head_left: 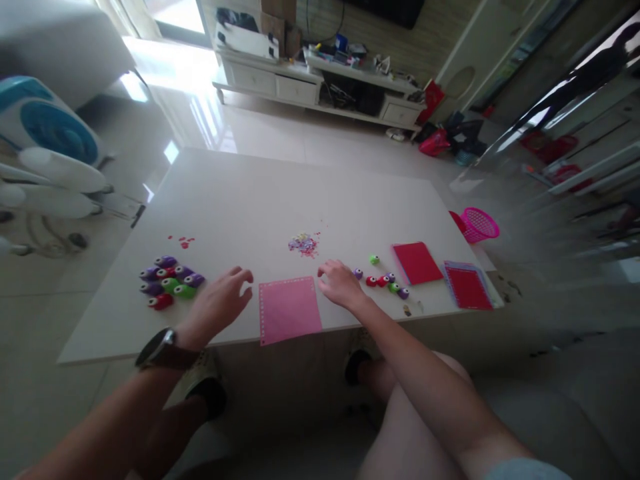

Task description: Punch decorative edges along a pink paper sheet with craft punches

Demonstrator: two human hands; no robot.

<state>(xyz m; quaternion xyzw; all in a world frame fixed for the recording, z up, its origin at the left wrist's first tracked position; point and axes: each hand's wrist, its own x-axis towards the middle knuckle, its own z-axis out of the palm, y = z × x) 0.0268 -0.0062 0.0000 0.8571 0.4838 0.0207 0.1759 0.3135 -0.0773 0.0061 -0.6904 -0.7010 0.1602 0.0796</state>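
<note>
A pink sheet of paper (289, 309) lies at the table's front edge, with small holes along its left and top edges. To its left hovers my left hand (223, 297), fingers curved, thumb apart from them and nothing between. My right hand (341, 283) is at the sheet's upper right corner, fingers loosely bent and apart; no held thing shows. Left of my left hand sits a cluster of purple, red and green craft punches with eyes (170, 286). More such punches (383, 281) are scattered right of my right hand. A pile of tiny paper bits (304, 245) lies beyond the sheet.
On the white table (300, 190) are a red paper stack (417, 262), a second stack with a red sheet on top (468, 287) and a few red scraps (185, 243). A pink basket (480, 225) stands beyond the right edge. A fan (57, 127) is at left.
</note>
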